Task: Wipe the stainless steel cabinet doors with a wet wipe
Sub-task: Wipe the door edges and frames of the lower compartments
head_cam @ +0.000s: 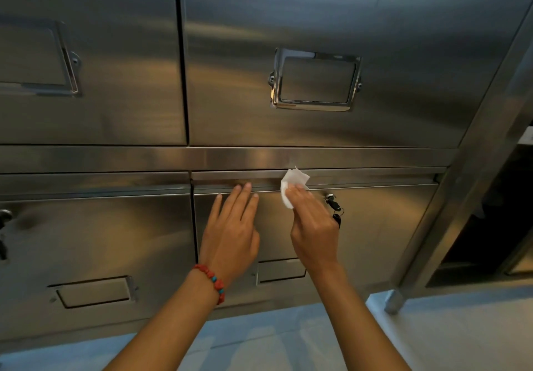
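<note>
Up close against a stainless steel cabinet. Right hand (313, 226) presses a crumpled white wet wipe (292, 184) to the top edge of the lower right door (383, 226), fingers laid over the wipe; the wipe's upper part sticks out above the fingertips, over the recessed pull strip. Whether the thumb pinches it, cannot tell.

Left hand (232, 229) just beside the right, released, fingers straight and spread flat on the same door, fingertips reaching the pull strip. Red bead bracelet (212, 282) with a few turquoise beads on the left wrist.

Just right of the right hand: a lock with key (331, 201) in it, black key fob hanging below. Below and between the hands: a label holder (281, 271) on the door, partly hidden by the wrists. Left of the left hand: the lower left door (95, 240) with its own label holder. Above both hands: a horizontal rail, then two upper doors; the upper right door (317, 10) carries a chrome card frame (315, 79). Pale floor (447, 336) under the forearms.
</note>
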### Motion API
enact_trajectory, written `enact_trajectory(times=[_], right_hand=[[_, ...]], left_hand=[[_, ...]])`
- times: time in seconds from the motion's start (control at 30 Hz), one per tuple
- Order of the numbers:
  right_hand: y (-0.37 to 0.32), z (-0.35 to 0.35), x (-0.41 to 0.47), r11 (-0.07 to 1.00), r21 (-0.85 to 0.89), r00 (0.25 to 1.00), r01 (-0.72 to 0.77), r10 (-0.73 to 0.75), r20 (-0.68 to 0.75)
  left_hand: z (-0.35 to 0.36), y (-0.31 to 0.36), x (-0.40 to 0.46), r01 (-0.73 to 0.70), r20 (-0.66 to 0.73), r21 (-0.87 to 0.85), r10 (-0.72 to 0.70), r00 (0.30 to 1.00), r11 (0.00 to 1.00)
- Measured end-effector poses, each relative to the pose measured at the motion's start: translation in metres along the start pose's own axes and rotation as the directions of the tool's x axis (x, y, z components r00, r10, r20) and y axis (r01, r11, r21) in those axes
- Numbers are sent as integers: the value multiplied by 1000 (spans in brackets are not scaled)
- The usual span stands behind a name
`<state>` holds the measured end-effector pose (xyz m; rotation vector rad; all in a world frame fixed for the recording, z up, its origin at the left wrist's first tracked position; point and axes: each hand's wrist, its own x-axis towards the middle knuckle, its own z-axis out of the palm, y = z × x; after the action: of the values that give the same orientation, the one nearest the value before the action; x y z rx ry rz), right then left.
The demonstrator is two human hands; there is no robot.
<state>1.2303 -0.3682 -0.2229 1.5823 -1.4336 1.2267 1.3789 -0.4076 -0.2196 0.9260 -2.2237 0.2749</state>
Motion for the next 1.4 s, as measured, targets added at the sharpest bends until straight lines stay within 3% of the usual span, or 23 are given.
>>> enact_trajectory(times=[0.23, 0.67, 1.03, 1.4], right_hand=[[12, -11, 6, 998, -56, 1000, -1, 0, -3], [37, -53, 32, 989, -122, 990, -83, 96, 106], [8, -119, 90, 979, -133, 960, -151, 178, 216], [-33, -189, 211, 970, -159, 928, -182, 223, 300]], left_hand=[[6, 12, 17, -60, -88, -85, 52, 995, 995], [-16, 58, 75, -98, -60, -207, 88, 994, 973], [-93, 89, 99, -54, 23, -186, 60, 998, 981], [-203, 103, 160, -9, 82, -191, 25, 996, 982]])
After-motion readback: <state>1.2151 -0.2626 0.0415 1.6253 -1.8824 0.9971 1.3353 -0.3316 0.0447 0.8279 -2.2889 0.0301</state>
